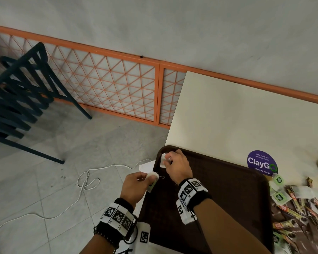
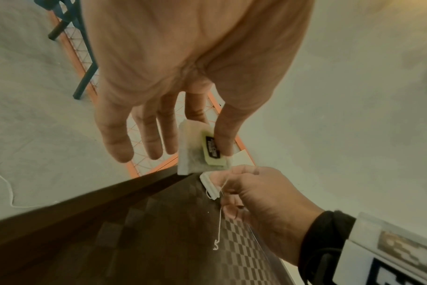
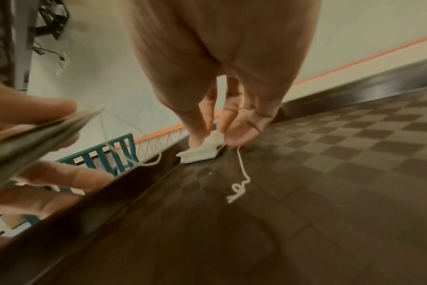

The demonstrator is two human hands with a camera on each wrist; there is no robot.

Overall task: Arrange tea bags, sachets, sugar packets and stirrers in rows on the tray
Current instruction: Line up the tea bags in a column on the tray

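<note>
- at the tray's (image 1: pixel 218 184) far left corner, the right hand (image 1: pixel 178 166) pinched a white tea bag (image 1: pixel 163 160) between thumb and fingertips, the bag's lower edge touching the tray floor just inside the rim.
- on the tray floor behind that bag, its loose string (image 3: pixel 241 177) trailed back toward the person and ended in a small curl.
- just off the tray's left rim, near its far end, the left hand (image 1: pixel 134 187) pinched a second tea bag (image 2: pixel 197 150) with a green tag between thumb and index finger; the other three fingers hung straight and held nothing.
- the tray itself sat at the near left corner of a pale table (image 1: pixel 228 116), its dark chequered floor otherwise bare as far as the frames showed.
- beside the tray's right rim, a heap of sachets and tea bags (image 1: pixel 292 208) lay on the table; sugar packets and stirrers could not be told apart in it.
- the step in hand looked like starting the first row: setting down the first tea bag at the corner.
- the next move likely called for laying that bag flat and square to the rim, letting go without the string dragging it askew, then bringing the left hand's bag in just beside it to carry the row along.
</note>
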